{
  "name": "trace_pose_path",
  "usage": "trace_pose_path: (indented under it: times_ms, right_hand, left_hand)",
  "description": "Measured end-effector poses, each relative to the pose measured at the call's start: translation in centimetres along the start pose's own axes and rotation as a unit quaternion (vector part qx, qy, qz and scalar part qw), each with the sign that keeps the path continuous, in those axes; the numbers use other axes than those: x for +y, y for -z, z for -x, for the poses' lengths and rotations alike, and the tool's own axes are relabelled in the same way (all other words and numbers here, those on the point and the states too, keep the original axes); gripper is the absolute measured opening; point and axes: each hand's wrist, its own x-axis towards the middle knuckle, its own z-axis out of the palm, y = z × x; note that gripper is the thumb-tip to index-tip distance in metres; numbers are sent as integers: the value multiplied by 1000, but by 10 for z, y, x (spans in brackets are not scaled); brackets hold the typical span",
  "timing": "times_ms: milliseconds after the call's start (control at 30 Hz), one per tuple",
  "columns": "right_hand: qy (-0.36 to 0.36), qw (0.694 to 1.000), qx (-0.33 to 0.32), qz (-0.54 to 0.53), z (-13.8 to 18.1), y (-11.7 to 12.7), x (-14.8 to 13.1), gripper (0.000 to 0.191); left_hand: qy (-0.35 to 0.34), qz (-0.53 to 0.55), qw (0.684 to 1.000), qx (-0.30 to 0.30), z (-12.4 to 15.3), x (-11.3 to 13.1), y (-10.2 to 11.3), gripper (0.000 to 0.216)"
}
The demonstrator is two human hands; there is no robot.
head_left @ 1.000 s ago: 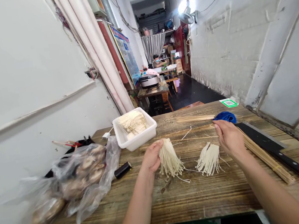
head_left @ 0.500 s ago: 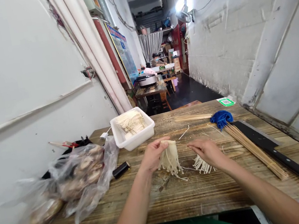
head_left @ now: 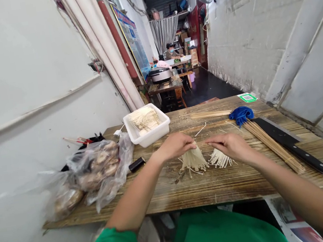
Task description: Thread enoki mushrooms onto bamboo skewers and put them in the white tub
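Note:
My left hand (head_left: 178,144) is closed on the upper end of a bunch of enoki mushrooms (head_left: 194,160), whose thin stems and caps fan down to the wooden table (head_left: 200,192). Close by on the right, my right hand (head_left: 229,146) pinches with its fingertips level with the top of the bunch. The thin bamboo skewer seen there a moment earlier hardly shows between the hands now. Below the right fingers, a second small bunch of enoki (head_left: 220,158) rests on the table, partly covered by that hand.
A white plastic tub (head_left: 152,138) with skewered enoki stands at the back left. Left lie plastic bags of mushrooms (head_left: 101,167) and a black cylinder (head_left: 137,164). Right are a blue cloth (head_left: 241,115), a bundle of skewers (head_left: 276,147) and a large knife (head_left: 304,155). Another person sits far back.
The view has shifted, showing more of my green clothing. My left hand has turned over to grip the enoki bunch from above, and the bunch's stems now spread on the table.

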Motion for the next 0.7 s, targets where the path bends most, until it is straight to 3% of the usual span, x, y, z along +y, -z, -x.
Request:
trace_pose_path:
  times_ms: [167, 333, 500, 700]
  right_hand:
    - [7, 1000, -15, 21, 3, 6, -2, 24]
    - [-3, 1000, -11, -23, 6, 0, 5, 24]
    - [-13, 999, 8, -46, 7, 1, 15, 24]
    - [-24, 998, 11, -59, 5, 6, 19, 24]
  left_hand:
    - [-20, -43, 998, -31, -6, 5, -6, 16]
    - [-19, 32, 998, -41, -8, -3, -9, 16]
    - [-7, 90, 996, 16, -3, -8, 3, 39]
    - [17, 117, 993, 24, -2, -9, 5, 23]
